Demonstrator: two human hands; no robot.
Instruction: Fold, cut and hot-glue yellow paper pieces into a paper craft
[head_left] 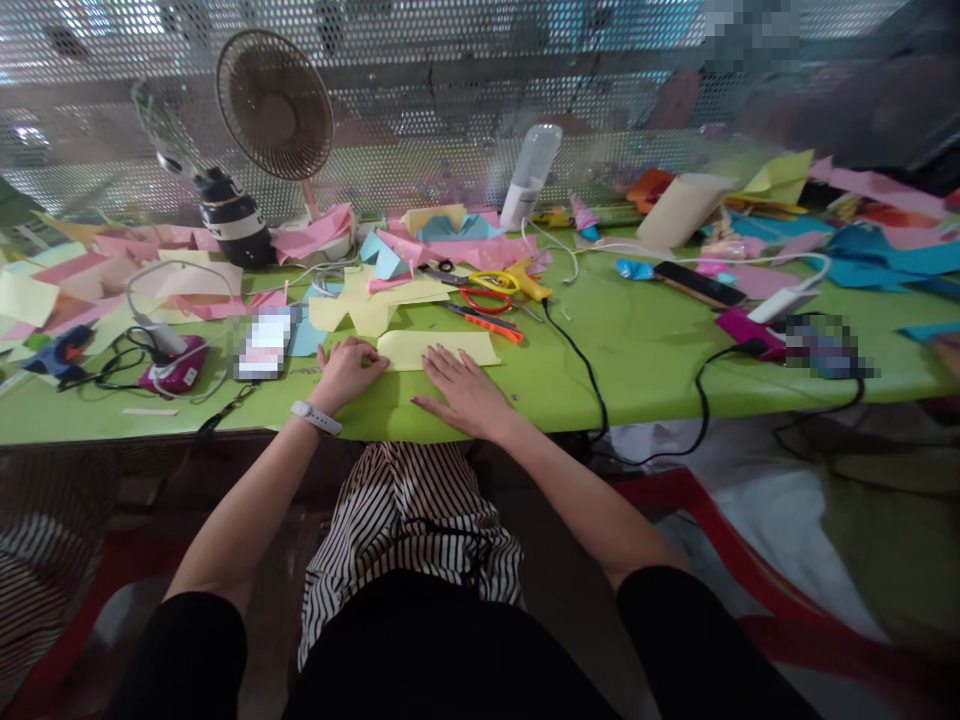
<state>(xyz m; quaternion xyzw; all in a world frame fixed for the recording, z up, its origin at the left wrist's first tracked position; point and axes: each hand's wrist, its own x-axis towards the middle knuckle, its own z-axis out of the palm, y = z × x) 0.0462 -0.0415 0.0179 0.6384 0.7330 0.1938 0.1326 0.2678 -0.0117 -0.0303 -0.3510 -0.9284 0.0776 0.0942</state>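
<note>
A pale yellow strip of folded paper (pixel 401 348) lies lengthwise on the green tabletop in front of me. At its left end, my left hand (pixel 347 372) has its fingers curled and pinches the paper's edge; a white watch is on that wrist. My right hand (pixel 466 393) rests flat across the strip's middle, fingers stretched out. Just beyond the paper are orange-handled scissors (pixel 496 325), red-handled scissors (pixel 486 300) and a yellow glue gun (pixel 529 281). Behind them lies a cut-out of yellow paper (pixel 360 305).
A phone (pixel 265 342) lies left of my hands, near a purple power socket (pixel 178 365) with cables. A fan (pixel 274 105) and a black bottle (pixel 234 220) stand at the back. Coloured paper scraps (pixel 67 285) cover the left. The glue gun's black cord (pixel 577 355) crosses the table's front edge.
</note>
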